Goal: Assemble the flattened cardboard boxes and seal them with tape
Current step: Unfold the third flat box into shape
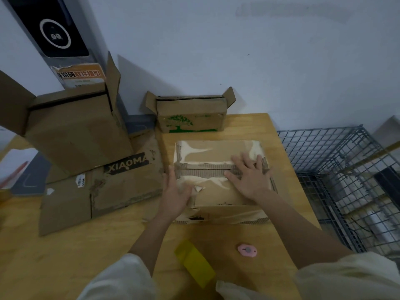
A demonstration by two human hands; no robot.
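A worn cardboard box (207,154) stands on the wooden table (86,252) in front of me, its top flaps folded down and meeting at a ragged seam. My right hand (249,178) lies flat on the right part of the flaps, fingers spread over the seam. My left hand (175,191) presses against the box's left edge with straight fingers. A yellow tape roll (194,263) lies near me on the table, with a small pink cutter (247,249) to its right.
A flattened box marked XIAOMA (101,191) lies at left under a tall open box (75,131). A small box with a green tree print (190,115) stands against the wall. A grey wire cage (346,180) sits past the table's right edge.
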